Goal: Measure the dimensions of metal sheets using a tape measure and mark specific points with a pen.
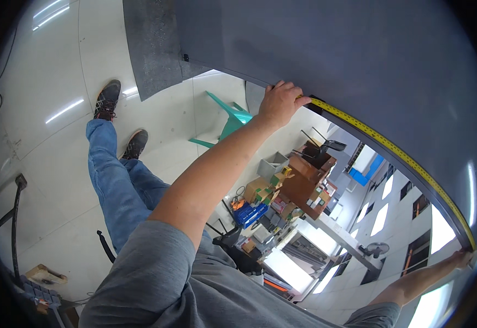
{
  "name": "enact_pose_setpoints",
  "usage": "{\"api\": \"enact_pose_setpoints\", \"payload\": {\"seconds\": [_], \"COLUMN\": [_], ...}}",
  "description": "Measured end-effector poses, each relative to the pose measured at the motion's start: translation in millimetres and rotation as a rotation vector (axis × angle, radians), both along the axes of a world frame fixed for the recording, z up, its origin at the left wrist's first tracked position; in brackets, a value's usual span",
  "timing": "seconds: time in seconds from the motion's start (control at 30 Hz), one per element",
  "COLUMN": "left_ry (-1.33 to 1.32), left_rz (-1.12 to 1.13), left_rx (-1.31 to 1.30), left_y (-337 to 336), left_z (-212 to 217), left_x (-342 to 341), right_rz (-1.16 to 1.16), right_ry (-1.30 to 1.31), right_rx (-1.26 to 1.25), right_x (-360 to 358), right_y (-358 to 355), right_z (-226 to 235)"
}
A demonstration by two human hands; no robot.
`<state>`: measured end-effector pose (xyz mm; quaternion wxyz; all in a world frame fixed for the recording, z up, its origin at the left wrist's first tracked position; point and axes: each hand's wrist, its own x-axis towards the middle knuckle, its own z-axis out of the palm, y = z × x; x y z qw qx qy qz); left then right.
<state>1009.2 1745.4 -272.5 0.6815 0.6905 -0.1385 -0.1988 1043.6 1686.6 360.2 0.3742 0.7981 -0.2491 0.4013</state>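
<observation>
A yellow tape measure (397,151) is stretched along the edge of a large, smooth dark grey panel (337,49), bending with the fisheye view. My left hand (283,101) is closed at one end of the tape, fingers over the panel's edge and thumb against the yellow blade. At the far right, my right hand (461,259) is closed around the tape's other end. Its fingers are small and partly hidden there, and the tape's case cannot be made out.
A green plastic stool (232,121) stands on the pale tiled floor (52,142) beyond my left forearm. Behind me are cardboard boxes (257,189), a blue crate (250,215), a brown desk (303,186) and a fan (377,250). A dark grey sheet (153,49) hangs by the panel.
</observation>
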Motion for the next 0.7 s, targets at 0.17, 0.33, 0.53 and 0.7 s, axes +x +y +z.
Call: {"api": "enact_pose_setpoints", "payload": {"seconds": [0.17,0.33,0.53,0.7], "left_ry": [-0.023,-0.065,-0.134,-0.144], "left_rz": [0.041,0.112,0.132,0.069], "left_rx": [-0.09,-0.07,-0.024,-0.017], "left_y": [-19.0,-21.7,-17.6,-15.0], "left_z": [2.2,2.2,-1.5,2.7], "left_x": [-8.0,-12.7,-12.8,-5.9], "right_rz": [-0.014,-0.054,-0.104,-0.144], "right_ry": [0.053,0.094,0.131,0.163], "right_rx": [-0.103,-0.147,-0.163,-0.197], "right_x": [-42.5,-70.3,-81.6,-95.9], "right_y": [-47.6,-82.9,-99.3,-106.2], "right_z": [119.1,202.1,215.8,248.3]}}
